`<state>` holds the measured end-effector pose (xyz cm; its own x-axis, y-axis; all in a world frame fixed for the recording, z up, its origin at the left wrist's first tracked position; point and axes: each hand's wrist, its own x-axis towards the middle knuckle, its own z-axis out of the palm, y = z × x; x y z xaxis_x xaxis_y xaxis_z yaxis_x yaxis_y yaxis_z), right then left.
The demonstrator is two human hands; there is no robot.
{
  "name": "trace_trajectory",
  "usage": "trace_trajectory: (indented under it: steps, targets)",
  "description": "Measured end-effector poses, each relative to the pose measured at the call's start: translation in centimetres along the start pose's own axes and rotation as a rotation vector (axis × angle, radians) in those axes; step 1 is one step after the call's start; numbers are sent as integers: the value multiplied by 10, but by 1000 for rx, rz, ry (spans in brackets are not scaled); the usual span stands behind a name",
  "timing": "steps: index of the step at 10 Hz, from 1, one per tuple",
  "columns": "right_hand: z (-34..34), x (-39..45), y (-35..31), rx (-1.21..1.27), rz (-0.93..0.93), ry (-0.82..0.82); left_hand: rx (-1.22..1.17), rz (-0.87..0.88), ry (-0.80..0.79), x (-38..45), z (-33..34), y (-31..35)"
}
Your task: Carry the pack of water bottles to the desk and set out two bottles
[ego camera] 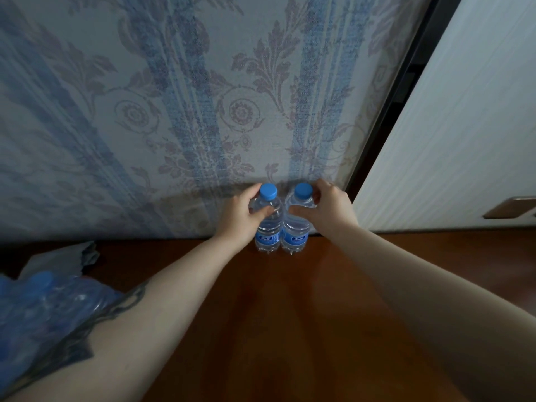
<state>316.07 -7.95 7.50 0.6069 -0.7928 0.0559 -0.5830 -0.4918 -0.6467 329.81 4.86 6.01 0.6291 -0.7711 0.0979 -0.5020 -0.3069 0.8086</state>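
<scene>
Left hand: wrapped around the shoulder of the left bottle, thumb across its front, just below the blue cap.
Right hand: pinching the neck of the right bottle, fingers curled behind it.
Bottles: upright, side by side and touching, at the far edge of the desk against the patterned wall.
Pack: blue-wrapped, lying at the near left of the desk, partly under the left forearm.
Door: white, at the right.
</scene>
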Motion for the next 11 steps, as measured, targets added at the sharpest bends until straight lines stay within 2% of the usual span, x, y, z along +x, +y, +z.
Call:
trace_trajectory:
  steps: [2, 4, 8, 10, 11]
  targets:
    - [-2, -2, -1, -5, 22, -35, 37, -8, 13, 3, 1, 4]
    - [-3, -4, -3, -38, 56, -97, 98, -31, -45, 15, -6, 4]
    - [4, -11, -6, 7, 91, -12, 86, -45, -16, 12, -4, 4]
    - [0, -17, -15, -130, 138, -119, 187, -94, -99, 12, -6, 14]
    - [-8, -27, -18, -162, 193, -75, 223, -132, -85, 4, -16, 17]
